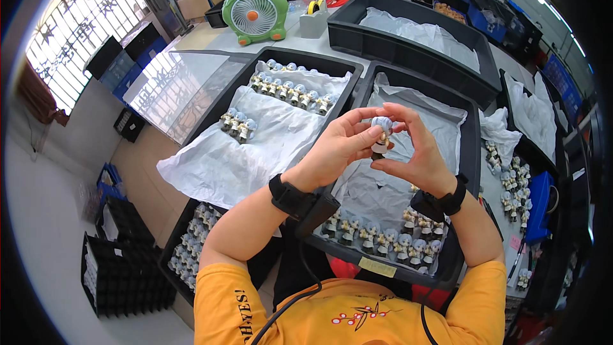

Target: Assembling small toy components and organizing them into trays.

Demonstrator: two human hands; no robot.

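Observation:
Between both hands I hold a small figurine [381, 135] with pale blue hair and a dark base, upright above a black tray. My left hand [345, 137] pinches it from the left with thumb and fingers. My right hand [418, 150] curves round it, fingertips near its head and thumb at its base. Below, the black tray [471, 153] is lined with white paper [357, 191], and several like figurines [383, 241] stand along its near edge. To the left, another tray [255, 64] holds rows of figurines [290, 92] on white paper.
A green fan [254, 13] and a tape dispenser [314, 22] stand at the back. A larger black crate [408, 38] lies behind the trays. More figurines [514, 191] lie at the right beside a blue bin [541, 204]. A figurine-filled tray [185, 262] sits lower left, near black crates [124, 275].

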